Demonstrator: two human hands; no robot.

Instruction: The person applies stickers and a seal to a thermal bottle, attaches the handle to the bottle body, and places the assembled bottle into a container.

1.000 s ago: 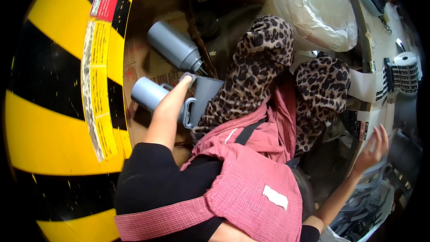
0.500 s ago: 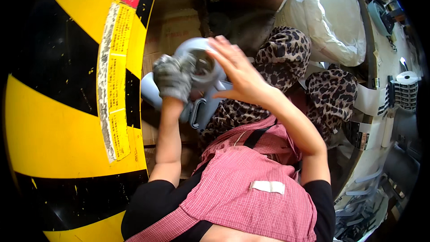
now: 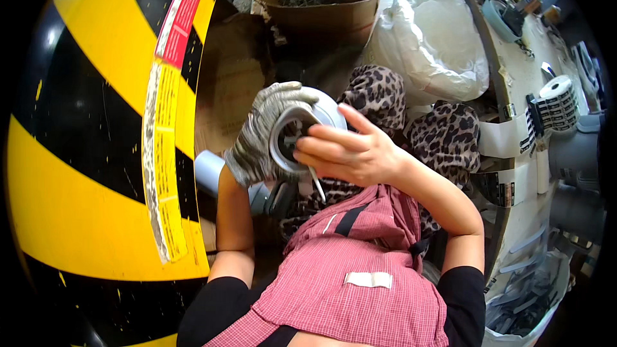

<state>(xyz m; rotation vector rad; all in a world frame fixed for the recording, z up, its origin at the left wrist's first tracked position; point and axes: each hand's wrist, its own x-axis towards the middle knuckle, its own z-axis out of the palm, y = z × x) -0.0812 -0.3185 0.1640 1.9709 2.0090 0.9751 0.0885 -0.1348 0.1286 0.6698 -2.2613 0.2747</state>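
Grey vessel (image 3: 328,111), one: held near the dial's centre, grasped by the gloved left hand (image 3: 260,132) from nine o'clock. Right hand (image 3: 360,151), bare: fingers bent across the mouth from three o'clock; whether anything is pinched cannot be told. Change: half a second earlier these fingers were extended beside the rim; now they are laid over the opening, so work at the mouth appears engaged. Pale strip (image 3: 318,186), one: seen at six o'clock, attachment unclear. Second grey cylinder (image 3: 209,172): at eight o'clock, partly covered by the left forearm. Vessel's interior: dark, partly hidden.
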